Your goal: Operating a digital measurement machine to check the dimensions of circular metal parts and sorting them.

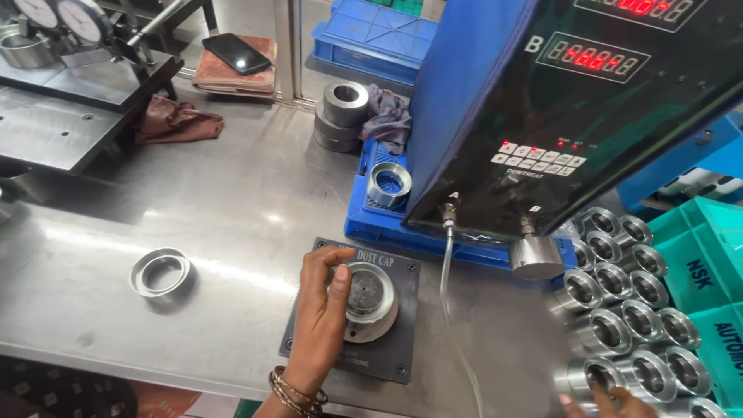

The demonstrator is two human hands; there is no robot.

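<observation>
Under the left hand point(323, 310), whose fingers curl around it, the metal ring point(368, 300) should sit flat on the dark gauge plate point(402, 340), while the right hand point(600, 402) touches the stacked rings point(635, 310), grip unclear.

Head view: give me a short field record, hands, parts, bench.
left hand: resting on a metal ring seated on a dark square plate
right hand: at the frame's bottom edge, touching the rows of metal rings; grip cannot be judged
loose ring: lying alone on the steel bench
gauge unit: black panel with red digits, tilted, hose hanging from it
blue tray: holds one ring
far bench: phone on a brown wallet
</observation>
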